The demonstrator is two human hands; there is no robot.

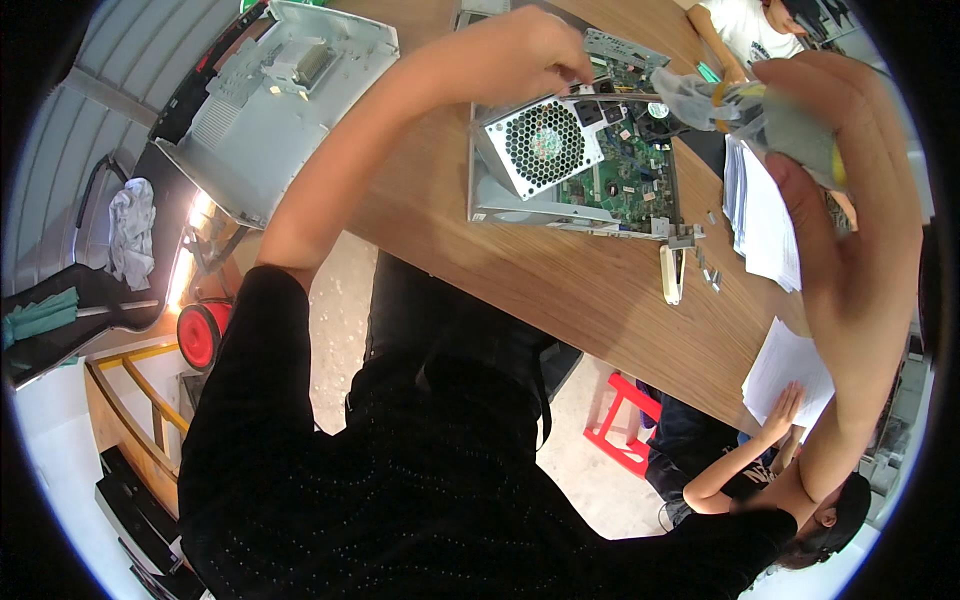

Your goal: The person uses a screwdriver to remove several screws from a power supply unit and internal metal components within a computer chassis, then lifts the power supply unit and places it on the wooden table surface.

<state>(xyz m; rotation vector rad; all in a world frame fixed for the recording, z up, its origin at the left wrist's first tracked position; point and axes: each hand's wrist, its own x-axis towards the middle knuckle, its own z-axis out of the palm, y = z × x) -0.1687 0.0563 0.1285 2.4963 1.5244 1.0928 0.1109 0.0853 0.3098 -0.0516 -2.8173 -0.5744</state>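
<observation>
An open desktop computer case (545, 215) lies on the wooden table in front of me, with a silver power supply (541, 147) with a honeycomb grille and a green circuit board (632, 185) inside. My right hand (850, 170), large and close to the camera, is closed round the handle of a long screwdriver (695, 103). Clear plastic seems to wrap that handle. Its thin shaft runs left over the power supply's far edge. There, my left hand (535, 55) has its fingers bent together near the shaft's tip; whatever they pinch is hidden.
A removed metal cover (270, 110) sits at the far left. Small metal parts (710, 275) and a white-handled piece (672, 275) lie right of the case, near paper stacks (757, 215). One person is across the table, another at right by a red stool (622, 425).
</observation>
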